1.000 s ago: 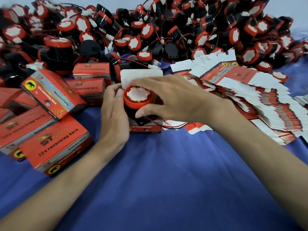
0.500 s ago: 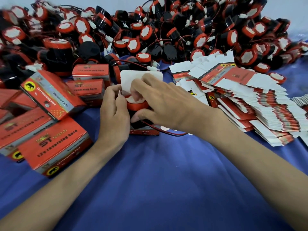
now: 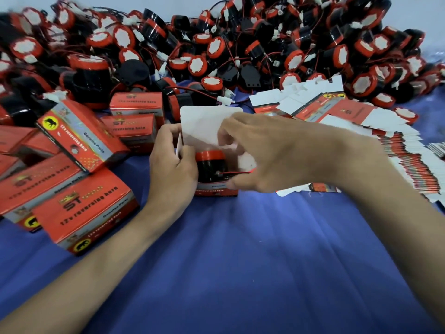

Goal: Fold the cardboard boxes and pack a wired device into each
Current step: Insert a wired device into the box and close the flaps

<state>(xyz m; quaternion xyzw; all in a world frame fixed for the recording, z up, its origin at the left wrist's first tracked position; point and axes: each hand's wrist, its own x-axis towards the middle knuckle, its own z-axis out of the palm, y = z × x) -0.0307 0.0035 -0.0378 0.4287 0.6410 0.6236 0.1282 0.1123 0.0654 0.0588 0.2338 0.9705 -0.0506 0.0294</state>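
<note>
On the blue cloth-covered surface (image 3: 240, 261) a small red box (image 3: 216, 191) stands open near the middle, held between both hands. A wired device (image 3: 210, 165), black with an orange-red ring round its top, sits upright inside the box. Its upper part shows above the low front wall, and a thin red wire (image 3: 237, 172) runs from its side towards the right. The box's white lid flap (image 3: 204, 124) stands up behind the device. The left hand (image 3: 172, 165) has its grip clamped on the left side of the box, fingers curled against a narrow white side flap (image 3: 179, 147). The right hand (image 3: 272, 155) has its grip closed round the right side of the box. Its thumb lies at the lower front edge and its bent fingers reach over the opening, in front of the lid flap. To the left lie several closed red boxes (image 3: 81, 213), tumbled against one another, some flat and some tilted. To the right a long fanned stack of flat, unfolded boxes (image 3: 397, 145) lies on the cloth, its near end tucked behind the right hand. Along the back a big heap of loose devices (image 3: 216, 44) with tangled wires and white plugs stretches from one side of the view to the other.
</note>
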